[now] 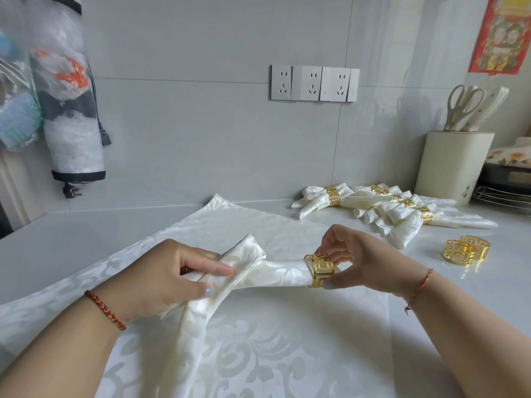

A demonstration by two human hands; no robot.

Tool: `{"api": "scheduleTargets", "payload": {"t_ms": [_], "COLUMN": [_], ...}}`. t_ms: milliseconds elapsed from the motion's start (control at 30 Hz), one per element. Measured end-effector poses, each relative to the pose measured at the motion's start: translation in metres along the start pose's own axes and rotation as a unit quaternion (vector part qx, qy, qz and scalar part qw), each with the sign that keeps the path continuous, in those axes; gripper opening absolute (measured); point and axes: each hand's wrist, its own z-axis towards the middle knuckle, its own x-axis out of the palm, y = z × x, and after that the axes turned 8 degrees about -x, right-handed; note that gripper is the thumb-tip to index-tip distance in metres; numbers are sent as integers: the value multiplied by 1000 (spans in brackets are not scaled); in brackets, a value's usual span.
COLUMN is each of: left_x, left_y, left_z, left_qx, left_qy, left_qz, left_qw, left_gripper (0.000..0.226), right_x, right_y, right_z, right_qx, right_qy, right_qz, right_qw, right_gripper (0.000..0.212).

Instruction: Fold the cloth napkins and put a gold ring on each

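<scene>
Between my hands [161, 280] [359, 259], rolled napkin [275, 274] runs left-right above the table [86, 239]. Left fingers grip the fanned end; right fingers pinch gold ring [319, 270] on its right tip, slide leftward.

hands: 2 | napkin being ringed [275, 272]: 1 | flat cloth [258, 340]: 1 | finished ringed napkins [396, 208]: about 5, overlapping | loose gold rings [465, 249]: 2 | wall sockets [314, 83]: 3 | utensil holder [451, 165]: 1

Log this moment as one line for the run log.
left hand: grips rolled cream damask napkin | right hand: pinches gold fretwork ring at napkin's end | spare gold rings on counter | step: ringing
</scene>
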Motion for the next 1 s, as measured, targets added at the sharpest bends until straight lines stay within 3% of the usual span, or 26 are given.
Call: {"api": "scheduleTargets", "payload": {"t_ms": [367, 533, 733, 867, 1000], "left_x": [10, 14, 20, 20, 13], "left_y": [-2, -2, -2, -2, -5], "left_z": [1, 3, 4, 3, 2], "left_qx": [25, 20, 34, 35, 37], "left_qy": [32, 49, 80, 115, 156], "left_qz": [38, 49, 37, 59, 85], "left_qw": [998, 997, 996, 991, 983], "left_gripper": [58, 55, 59, 66, 58], "right_x": [34, 53, 49, 49, 49], "right_y": [17, 24, 23, 24, 25], "right_z": [3, 6, 3, 2, 2], "right_qx": [-55, -67, -65, -81, -101], "right_qy": [-2, -25, -55, -41, -21], "right_qz": [-25, -36, 32, 62, 83], "right_qw": [998, 997, 996, 994, 991], "right_gripper": [45, 43, 40, 40, 41]}}
